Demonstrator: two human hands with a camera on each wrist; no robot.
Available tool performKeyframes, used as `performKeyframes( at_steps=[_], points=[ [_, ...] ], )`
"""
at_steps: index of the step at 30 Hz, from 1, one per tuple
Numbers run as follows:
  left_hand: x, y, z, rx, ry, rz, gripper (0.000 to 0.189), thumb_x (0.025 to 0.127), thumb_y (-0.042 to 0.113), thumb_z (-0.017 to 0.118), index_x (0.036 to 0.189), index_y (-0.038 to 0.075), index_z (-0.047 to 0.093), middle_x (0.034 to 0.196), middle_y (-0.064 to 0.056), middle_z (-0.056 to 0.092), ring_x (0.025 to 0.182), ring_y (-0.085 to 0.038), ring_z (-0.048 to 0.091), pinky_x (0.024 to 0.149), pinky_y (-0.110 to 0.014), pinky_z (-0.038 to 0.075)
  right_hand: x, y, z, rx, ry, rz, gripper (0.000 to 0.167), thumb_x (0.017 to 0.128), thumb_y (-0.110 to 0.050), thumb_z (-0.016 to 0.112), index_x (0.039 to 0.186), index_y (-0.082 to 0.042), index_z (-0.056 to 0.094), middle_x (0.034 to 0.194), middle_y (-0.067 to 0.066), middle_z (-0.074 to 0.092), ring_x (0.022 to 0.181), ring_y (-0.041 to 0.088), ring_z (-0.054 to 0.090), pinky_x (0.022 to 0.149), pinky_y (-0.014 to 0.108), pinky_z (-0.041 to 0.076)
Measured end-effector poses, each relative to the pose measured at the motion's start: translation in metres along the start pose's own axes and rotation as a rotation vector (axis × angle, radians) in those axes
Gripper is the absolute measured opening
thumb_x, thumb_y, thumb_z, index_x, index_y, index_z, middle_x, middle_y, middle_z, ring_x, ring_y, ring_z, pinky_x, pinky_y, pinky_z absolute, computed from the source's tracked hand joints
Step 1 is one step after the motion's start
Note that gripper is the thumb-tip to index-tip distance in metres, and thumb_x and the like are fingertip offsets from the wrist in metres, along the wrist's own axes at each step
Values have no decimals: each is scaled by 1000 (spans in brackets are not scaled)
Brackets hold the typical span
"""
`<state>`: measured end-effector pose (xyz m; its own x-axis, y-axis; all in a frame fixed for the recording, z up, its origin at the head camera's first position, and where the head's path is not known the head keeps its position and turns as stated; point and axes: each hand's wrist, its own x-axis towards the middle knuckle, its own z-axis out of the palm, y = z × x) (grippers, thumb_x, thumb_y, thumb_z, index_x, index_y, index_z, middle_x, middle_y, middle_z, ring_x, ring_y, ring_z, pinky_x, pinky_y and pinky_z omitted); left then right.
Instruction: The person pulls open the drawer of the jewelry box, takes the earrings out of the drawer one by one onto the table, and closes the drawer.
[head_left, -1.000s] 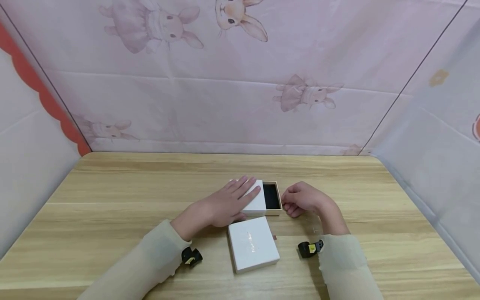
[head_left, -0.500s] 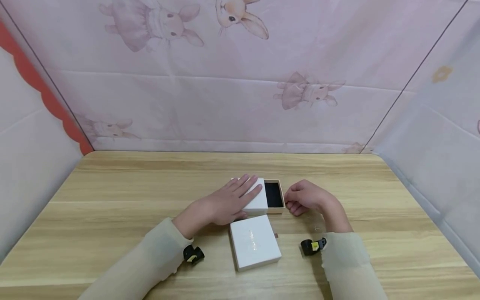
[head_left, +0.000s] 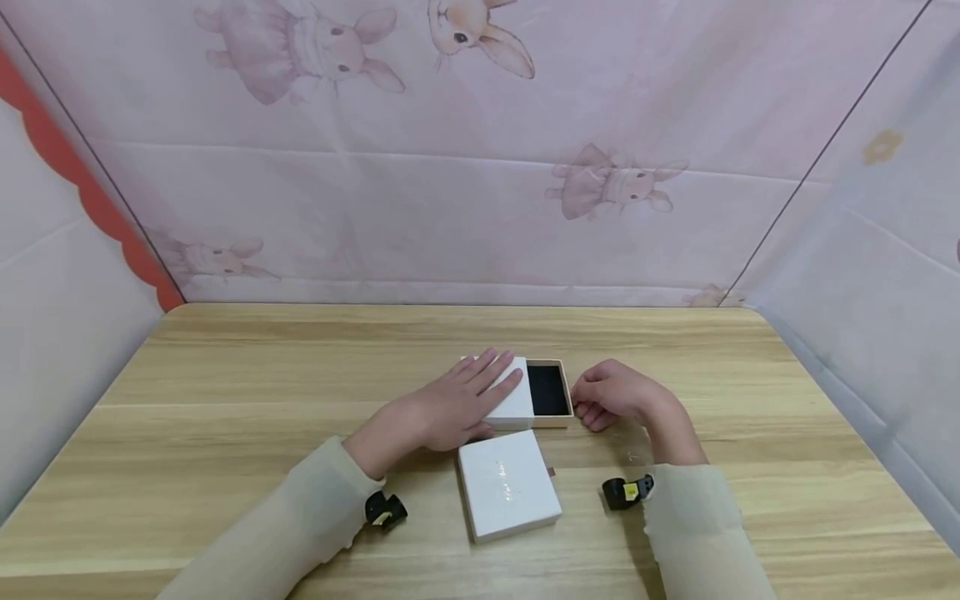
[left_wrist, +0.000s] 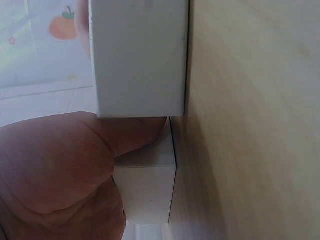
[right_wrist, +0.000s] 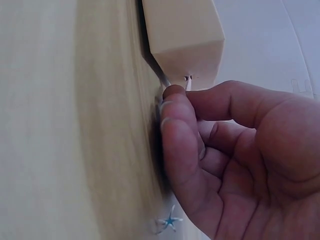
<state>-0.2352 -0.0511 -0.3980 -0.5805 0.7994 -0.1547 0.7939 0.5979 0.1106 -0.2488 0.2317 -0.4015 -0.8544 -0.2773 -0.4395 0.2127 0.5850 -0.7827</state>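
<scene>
A white sliding drawer box (head_left: 513, 404) lies on the table, its drawer (head_left: 550, 392) partly out to the right with a black lining showing. My left hand (head_left: 457, 408) rests on the sleeve with straight, spread fingers. In the left wrist view its thumb (left_wrist: 135, 135) reaches down along the box's near side. With thumb and index finger, my right hand (head_left: 615, 396) pinches a small ribbon pull (right_wrist: 188, 83) at the drawer's end. Closer to me, a second white box (head_left: 510, 485) with shiny lettering lies shut, a short brown tab (head_left: 551, 472) at its right side.
The wooden table (head_left: 300, 358) backs onto a pink rabbit-print curtain (head_left: 450, 225). Small black wrist cameras (head_left: 386, 510) hang at both cuffs. A small star-shaped charm (right_wrist: 170, 221) shows near the right wrist.
The drawer has slid slightly farther right out of its sleeve, together with my right hand. My left hand stays on the sleeve, and the second box lies where it was.
</scene>
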Motion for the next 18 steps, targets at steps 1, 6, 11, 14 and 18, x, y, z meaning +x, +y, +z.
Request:
performKeyframes(
  at_steps=[1,6,11,14,18],
  points=[
    [0,0,0,-2,0,0,77,104,36,50,162,11,6,168,-16,-2,154,-35,-1,124,-50,12,0,0,0,1,-1,1,24,100,-8,48,94,6,67,75,7,62,63,14,61,62,30,59],
    [-1,0,-3,-8,-1,4,77,104,35,51,161,10,6,168,-16,-2,154,-35,-1,124,-50,12,-1,0,-1,3,-3,3,24,100,-7,48,94,6,67,75,8,63,63,13,61,62,30,60],
    [-2,0,-4,-4,2,8,76,104,33,51,161,10,6,168,-16,-2,154,-35,0,124,-50,12,-1,0,-3,7,-2,7,24,100,-7,47,94,6,67,75,8,62,63,13,61,62,30,59],
    [-2,0,-3,-1,4,11,76,104,33,51,161,10,7,168,-16,-2,154,-35,0,124,-50,13,-2,0,-3,10,-6,7,24,100,-7,48,95,6,67,76,8,63,63,13,61,62,29,59],
    [-2,0,-4,-12,2,15,76,104,33,52,161,10,7,168,-17,-2,154,-35,0,124,-50,13,-3,-1,-3,18,-10,16,22,99,-7,49,94,6,67,75,7,63,63,13,61,62,29,59]
  ],
)
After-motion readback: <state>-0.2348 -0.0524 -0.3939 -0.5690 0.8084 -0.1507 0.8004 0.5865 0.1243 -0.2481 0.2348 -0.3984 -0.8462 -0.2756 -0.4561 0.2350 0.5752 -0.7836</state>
